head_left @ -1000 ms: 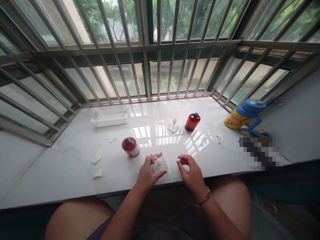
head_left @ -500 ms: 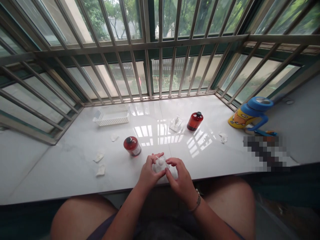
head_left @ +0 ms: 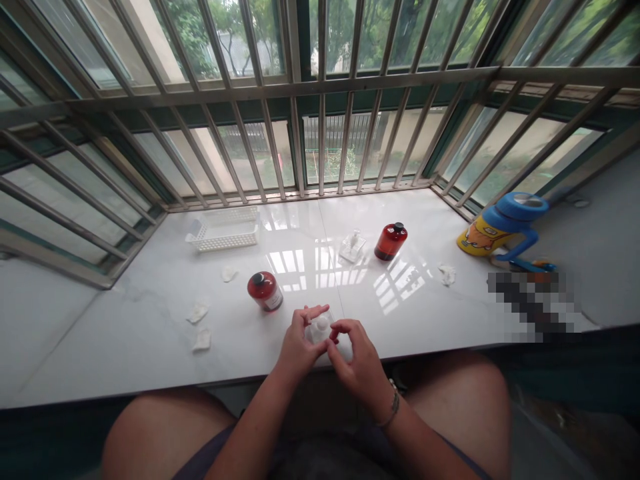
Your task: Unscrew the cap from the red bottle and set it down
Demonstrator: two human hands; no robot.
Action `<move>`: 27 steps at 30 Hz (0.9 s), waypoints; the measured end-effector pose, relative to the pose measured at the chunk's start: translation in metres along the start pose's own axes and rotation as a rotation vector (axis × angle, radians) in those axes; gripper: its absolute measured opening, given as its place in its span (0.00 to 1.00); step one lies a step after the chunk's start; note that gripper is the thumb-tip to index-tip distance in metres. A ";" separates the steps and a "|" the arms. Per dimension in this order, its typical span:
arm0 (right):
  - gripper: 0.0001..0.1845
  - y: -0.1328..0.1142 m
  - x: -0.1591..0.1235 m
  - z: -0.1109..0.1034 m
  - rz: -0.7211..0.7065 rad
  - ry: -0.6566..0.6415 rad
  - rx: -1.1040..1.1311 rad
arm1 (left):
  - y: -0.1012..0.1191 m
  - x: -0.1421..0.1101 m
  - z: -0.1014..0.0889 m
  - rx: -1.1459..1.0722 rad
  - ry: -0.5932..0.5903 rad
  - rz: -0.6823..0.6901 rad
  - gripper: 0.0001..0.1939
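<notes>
Bare forearms, a beaded bracelet on the right wrist — dark shorts, bare knees.

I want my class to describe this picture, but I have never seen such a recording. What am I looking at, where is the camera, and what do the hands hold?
There is no machine here: a person works with two bare hands. The one camera sits on the person's head and looks forward and down, so you see their own arms and knees. The left hand grips a small clear bottle on a white sill before a barred window. The right hand pinches at the bottle's white top. Further back stand two red bottles, another clear bottle and a white basket. Crumpled white scraps lie about. At the right stands a yellow cup with a blue lid, beside a blurred-out patch.
</notes>
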State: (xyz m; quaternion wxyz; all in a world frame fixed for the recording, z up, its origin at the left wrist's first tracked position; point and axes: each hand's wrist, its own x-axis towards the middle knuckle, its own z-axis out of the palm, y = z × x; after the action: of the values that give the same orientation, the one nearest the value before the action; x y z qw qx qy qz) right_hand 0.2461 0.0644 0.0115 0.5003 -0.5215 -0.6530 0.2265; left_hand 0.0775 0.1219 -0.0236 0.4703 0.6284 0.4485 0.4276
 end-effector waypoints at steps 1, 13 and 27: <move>0.14 0.000 0.000 0.000 0.003 -0.002 0.002 | -0.001 0.000 0.001 0.001 0.010 0.004 0.30; 0.15 0.003 -0.002 0.000 0.005 -0.008 0.013 | -0.005 -0.002 0.002 0.110 0.032 0.136 0.24; 0.11 -0.011 0.004 -0.008 -0.213 -0.183 -0.204 | -0.004 -0.003 0.004 0.165 0.060 0.209 0.14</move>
State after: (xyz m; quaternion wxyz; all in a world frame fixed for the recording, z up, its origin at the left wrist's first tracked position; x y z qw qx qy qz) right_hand 0.2487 0.0620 0.0258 0.4042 -0.4746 -0.7671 0.1514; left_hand 0.0794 0.1186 -0.0290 0.3562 0.6950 0.4280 0.4548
